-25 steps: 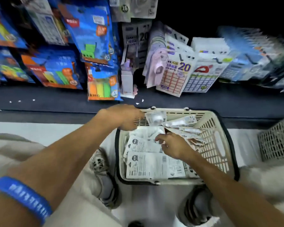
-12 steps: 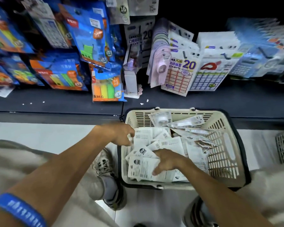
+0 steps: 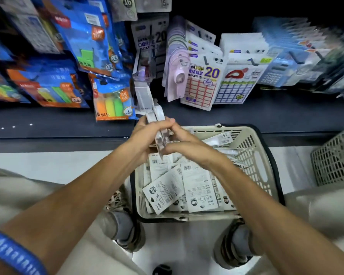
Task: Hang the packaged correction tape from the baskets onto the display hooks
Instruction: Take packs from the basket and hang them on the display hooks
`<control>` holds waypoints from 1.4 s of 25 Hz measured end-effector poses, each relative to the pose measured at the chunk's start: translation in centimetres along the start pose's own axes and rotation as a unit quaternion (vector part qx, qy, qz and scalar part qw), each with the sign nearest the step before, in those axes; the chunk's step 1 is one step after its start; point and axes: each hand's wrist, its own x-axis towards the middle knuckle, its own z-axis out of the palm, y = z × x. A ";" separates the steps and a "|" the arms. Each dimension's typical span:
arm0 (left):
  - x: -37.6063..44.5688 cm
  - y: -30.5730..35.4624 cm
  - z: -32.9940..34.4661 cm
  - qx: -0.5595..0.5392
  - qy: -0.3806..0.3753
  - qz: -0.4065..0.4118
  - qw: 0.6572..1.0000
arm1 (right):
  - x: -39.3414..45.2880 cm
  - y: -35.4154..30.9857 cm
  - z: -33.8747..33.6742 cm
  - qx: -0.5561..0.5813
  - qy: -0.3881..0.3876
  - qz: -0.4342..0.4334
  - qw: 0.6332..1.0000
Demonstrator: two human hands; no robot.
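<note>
A cream basket (image 3: pixel 252 155) on the floor holds several white carded correction tape packs (image 3: pixel 195 187), most lying back side up. Above its far left corner, my left hand (image 3: pixel 141 137) and my right hand (image 3: pixel 183 147) together grip a small stack of correction tape packs (image 3: pixel 157 124) held on edge, its top pointing toward the shelf. Right behind the stack, a few white packs hang on a display hook (image 3: pixel 143 96) over the dark shelf.
Blue sticky-note packs (image 3: pixel 111 100) hang to the left, label sticker packs (image 3: pixel 203 84) to the right. A dark shelf ledge (image 3: pixel 246 116) runs behind the basket. A second grey basket (image 3: pixel 334 157) stands at the right. My shoes (image 3: pixel 125 227) flank the basket's near side.
Both hands have come up out of the basket and met above its far left corner, now holding a stack of packs. The view has tilted slightly.
</note>
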 end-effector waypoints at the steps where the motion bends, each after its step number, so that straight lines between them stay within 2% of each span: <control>1: 0.4 0.1 -0.7 0.001 0.015 -0.009 1.000 | -0.5 0.1 -1.0 0.031 -0.021 0.003 0.999; 4: 0.8 0.0 -2.4 0.000 0.025 -0.003 1.000 | -1.4 1.5 -3.0 0.059 0.006 0.003 0.998; 7: 0.1 -0.2 -2.1 -0.012 0.000 0.031 0.999 | -0.8 2.5 -2.4 0.037 0.010 -0.051 0.998; 10: 0.2 0.4 -2.3 0.015 0.039 0.036 0.998 | -0.3 4.2 -3.3 0.080 0.017 -0.040 0.996; 11: 0.4 0.5 -2.5 0.025 0.050 0.034 0.998 | -0.5 5.8 -4.0 0.012 0.037 -0.024 0.999; 12: 0.6 0.5 -2.7 0.035 0.053 0.036 0.997 | -1.0 7.8 -4.7 -0.139 0.037 -0.001 0.990; 13: 0.7 0.4 -2.8 0.048 0.055 0.044 0.996 | -1.7 10.2 -5.3 -0.340 -0.014 0.040 0.940; 14: 0.8 0.3 -2.9 0.065 0.058 0.054 0.995 | -2.9 12.7 -5.4 -0.497 -0.084 0.079 0.860; 15: 0.8 0.0 -3.0 0.082 0.059 0.061 0.993 | -3.9 14.9 -5.3 -0.590 -0.137 0.096 0.790; 16: 0.9 -0.3 -3.2 0.097 0.058 0.066 0.991 | -4.6 16.6 -4.9 -0.633 -0.162 0.091 0.752; 17: 1.1 -0.6 -3.4 0.108 0.057 0.065 0.990 | -4.7 17.3 -4.5 -0.641 -0.157 0.065 0.748; 18: 1.3 -0.9 -3.5 0.119 0.058 0.061 0.989 | -4.4 17.2 -4.3 -0.619 -0.125 0.030 0.775; 19: 1.5 -1.0 -3.7 0.131 0.065 0.057 0.988 | -3.8 16.5 -4.4 -0.560 -0.062 -0.005 0.826; 20: 1.7 -1.1 -4.0 0.141 0.075 0.054 0.986 | -3.2 15.1 -4.5 -0.451 0.018 -0.025 0.892; 21: 1.9 -1.2 -4.2 0.149 0.086 0.051 0.984 | -2.7 13.4 -4.8 -0.285 0.086 -0.019 0.954; 22: 2.1 -1.1 -4.3 0.151 0.093 0.048 0.983 | -2.3 11.4 -5.2 -0.110 0.131 -0.005 0.985; 23: 2.2 -1.0 -4.4 0.149 0.095 0.047 0.983 | -1.9 9.5 -5.6 0.030 0.158 0.014 0.987; 25: 2.2 -0.8 -4.2 0.144 0.073 0.043 0.986 | -1.3 7.0 -5.9 0.195 0.170 0.052 0.965; 27: 2.0 -0.6 -3.8 0.115 0.011 0.019 0.993 | -0.5 5.7 -4.1 0.222 0.189 0.079 0.953; 30: 0.9 0.0 -3.5 0.040 -0.122 -0.036 0.991 | 1.1 4.9 -0.6 0.157 0.291 0.050 0.942; 31: 0.8 0.1 -3.5 0.049 -0.122 -0.029 0.991 | 1.3 4.6 0.0 0.134 0.302 0.029 0.943; 33: 0.8 0.3 -3.6 0.093 -0.061 0.015 0.994 | 1.3 5.2 0.4 0.115 0.288 0.022 0.950; 34: 0.9 0.4 -3.8 0.102 -0.031 0.031 0.994 | 1.1 6.2 0.3 0.056 0.270 0.023 0.961; 35: 1.1 0.5 -4.1 0.100 -0.009 0.039 0.994 | 0.7 7.5 0.2 -0.098 0.226 0.026 0.969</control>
